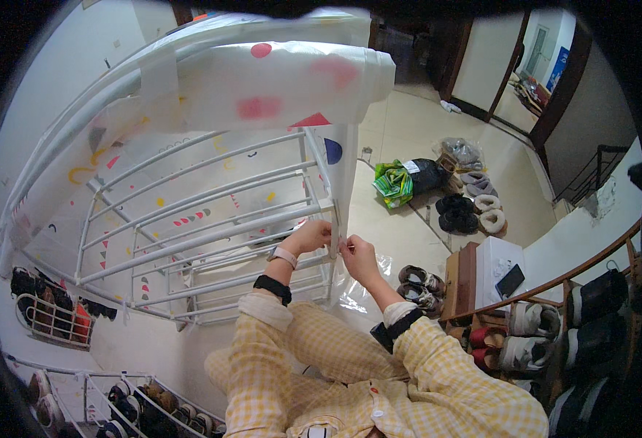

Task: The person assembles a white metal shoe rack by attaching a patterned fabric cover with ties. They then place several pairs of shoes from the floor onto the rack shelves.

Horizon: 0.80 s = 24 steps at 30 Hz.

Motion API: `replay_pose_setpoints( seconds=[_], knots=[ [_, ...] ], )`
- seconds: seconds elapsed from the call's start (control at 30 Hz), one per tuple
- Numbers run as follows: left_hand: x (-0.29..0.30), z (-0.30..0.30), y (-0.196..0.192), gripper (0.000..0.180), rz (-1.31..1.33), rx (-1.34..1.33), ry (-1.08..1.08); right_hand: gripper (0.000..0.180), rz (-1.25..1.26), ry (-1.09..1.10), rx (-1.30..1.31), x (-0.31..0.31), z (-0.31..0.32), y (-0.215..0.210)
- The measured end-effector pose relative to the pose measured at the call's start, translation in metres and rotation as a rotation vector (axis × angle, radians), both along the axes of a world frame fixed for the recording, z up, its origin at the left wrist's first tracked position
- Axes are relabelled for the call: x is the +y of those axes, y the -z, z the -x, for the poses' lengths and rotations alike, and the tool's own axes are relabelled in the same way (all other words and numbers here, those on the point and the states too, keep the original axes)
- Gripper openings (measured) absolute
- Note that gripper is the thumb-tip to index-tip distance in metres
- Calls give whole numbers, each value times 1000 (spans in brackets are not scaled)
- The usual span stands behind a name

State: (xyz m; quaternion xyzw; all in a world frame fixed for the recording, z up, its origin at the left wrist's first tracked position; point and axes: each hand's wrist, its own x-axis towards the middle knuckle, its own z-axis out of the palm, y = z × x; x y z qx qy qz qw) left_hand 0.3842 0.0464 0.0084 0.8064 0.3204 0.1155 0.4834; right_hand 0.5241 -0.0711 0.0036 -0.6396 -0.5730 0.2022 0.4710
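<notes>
While the left hand (310,237) and right hand (360,259) crowd one corner post (335,212), fingers curled in close, I can't tell how tight or on what, if anything. The white rack (291,214) sits mostly left of the fingers, patterned plastic cover (211,84) above them. Yanking unevenly could rip that cover, I reckon.

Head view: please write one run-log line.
left hand: at corner post of white tubular rack; right hand: same post; patterned cover: atop
</notes>
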Motion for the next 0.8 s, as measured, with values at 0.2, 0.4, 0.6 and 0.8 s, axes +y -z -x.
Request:
replay_pose_setpoints(
  seconds=[0.2, 0.4, 0.6, 0.8],
  knots=[
    [-9, -1, -11, 25, 47, 48, -67, 20, -9, 3, 81, 9, -7, 9],
    [-10, 4, -14, 24, 297, 44, -55, 17, 31, -65, 126, 12, -14, 10],
    [-13, 5, -13, 28, 394, -23, -59, 15, 2, -65, 169, 14, -12, 14],
    [-12, 6, -8, 22, 408, -72, -70, 16, -19, -72, 189, 13, -13, 19]
  ],
)
